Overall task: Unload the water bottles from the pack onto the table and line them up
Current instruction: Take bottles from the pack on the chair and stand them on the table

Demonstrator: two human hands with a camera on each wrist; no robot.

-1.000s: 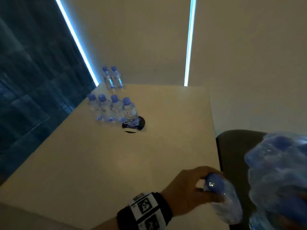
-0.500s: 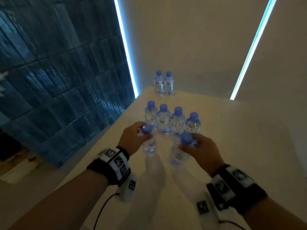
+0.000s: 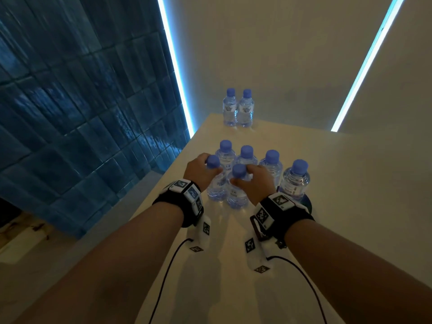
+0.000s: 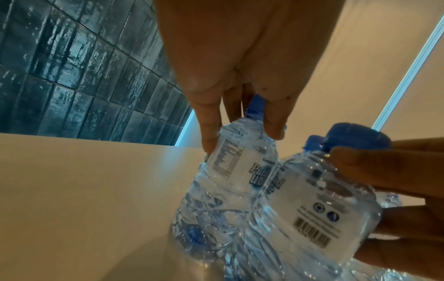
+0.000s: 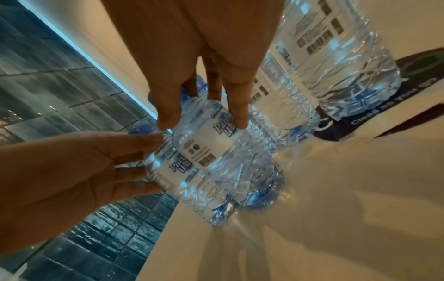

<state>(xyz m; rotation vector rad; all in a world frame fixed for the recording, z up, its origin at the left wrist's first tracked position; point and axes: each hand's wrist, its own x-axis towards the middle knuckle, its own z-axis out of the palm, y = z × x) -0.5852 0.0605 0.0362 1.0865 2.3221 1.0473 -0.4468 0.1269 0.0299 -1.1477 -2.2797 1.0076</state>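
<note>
Two clear water bottles with blue caps stand side by side, touching, in front of a row of four like bottles (image 3: 272, 169) on the beige table (image 3: 350, 206). My left hand (image 3: 205, 170) grips the left bottle (image 3: 216, 189) round its neck and shoulder; its fingers (image 4: 209, 133) curl over the label. In the same way my right hand (image 3: 247, 180) grips the right bottle (image 3: 236, 198), with fingers (image 5: 240, 114) on its shoulder. Both bases sit at the table top. The pack is out of view.
Two more bottles (image 3: 237, 108) stand together at the table's far edge. A black round sticker (image 3: 307, 203) lies under the rightmost bottle (image 3: 295, 181) of the row. The table's left edge (image 3: 163, 190) runs close beside the left bottle, and a blue tiled wall (image 3: 81, 113) lies beyond.
A second ago my left hand held a bottle by the pack at the right. Both hands have since carried bottles over the table and brought them together just before the row.
</note>
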